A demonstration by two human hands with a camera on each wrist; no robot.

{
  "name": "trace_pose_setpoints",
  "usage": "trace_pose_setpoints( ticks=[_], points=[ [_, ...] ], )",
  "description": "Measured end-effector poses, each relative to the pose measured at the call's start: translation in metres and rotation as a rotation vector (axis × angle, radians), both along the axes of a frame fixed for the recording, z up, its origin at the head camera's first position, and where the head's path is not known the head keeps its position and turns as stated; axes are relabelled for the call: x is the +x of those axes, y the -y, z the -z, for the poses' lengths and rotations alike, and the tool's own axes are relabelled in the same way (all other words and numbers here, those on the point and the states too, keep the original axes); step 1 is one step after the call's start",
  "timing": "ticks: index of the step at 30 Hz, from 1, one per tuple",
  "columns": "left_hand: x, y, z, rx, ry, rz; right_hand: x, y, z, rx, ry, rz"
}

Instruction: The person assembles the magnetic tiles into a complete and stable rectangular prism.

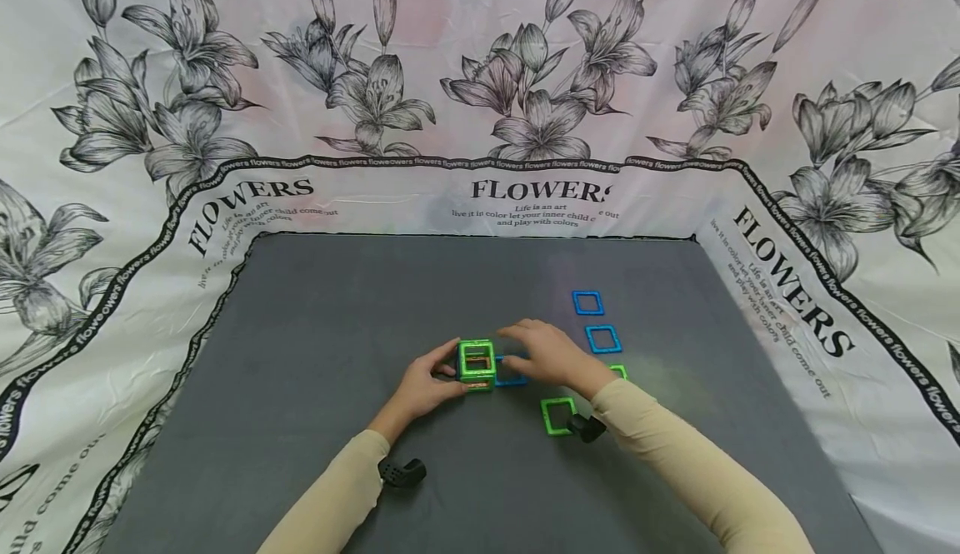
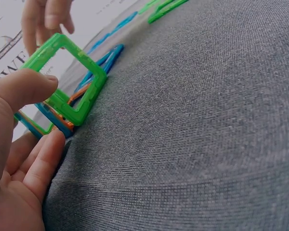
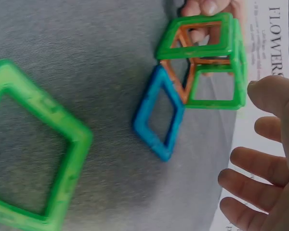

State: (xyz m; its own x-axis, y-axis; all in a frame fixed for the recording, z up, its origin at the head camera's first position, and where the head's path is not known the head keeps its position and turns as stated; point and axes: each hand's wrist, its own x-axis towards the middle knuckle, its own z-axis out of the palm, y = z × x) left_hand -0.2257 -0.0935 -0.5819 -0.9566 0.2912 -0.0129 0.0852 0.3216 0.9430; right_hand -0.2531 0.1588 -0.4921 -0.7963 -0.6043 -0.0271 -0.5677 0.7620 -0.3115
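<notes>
A small box of magnetic square tiles [image 1: 477, 376], with green, orange and blue frames, stands on the grey table. My left hand [image 1: 427, 387] grips it from the left; in the left wrist view its thumb [image 2: 36, 86] lies against a green frame and the fingers are at the blue and orange edges. Beside the box, a blue tile [image 3: 147, 101] lies flat at the foot of its right side. Over that side hovers my right hand [image 1: 551, 354], holding nothing, its fingers loosely spread in the right wrist view.
To the right, two blue tiles [image 1: 603, 350] lie one behind the other. A green tile [image 1: 558, 402] lies nearer me, and another green tile [image 1: 618, 371] is partly hidden by the right wrist. White flower-printed cloth [image 1: 405, 196] borders the grey tabletop [image 1: 337, 304].
</notes>
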Motion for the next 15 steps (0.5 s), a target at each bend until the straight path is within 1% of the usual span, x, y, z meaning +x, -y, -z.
trace_pose_setpoints(
  ticks=[5,10,13,15],
  points=[
    [0.001,0.001,-0.001,-0.016,-0.017,-0.020,0.000,-0.004,0.013,-0.034,0.031,0.021],
    [0.003,0.000,-0.001,-0.019,-0.025,-0.049,-0.002,0.000,0.027,-0.112,0.097,0.069],
    [0.005,-0.001,0.000,-0.019,-0.055,-0.069,-0.003,0.004,0.030,-0.158,0.126,0.076],
    [0.005,-0.002,0.001,-0.011,-0.076,-0.093,-0.003,0.006,0.031,-0.183,0.137,0.072]
  ],
)
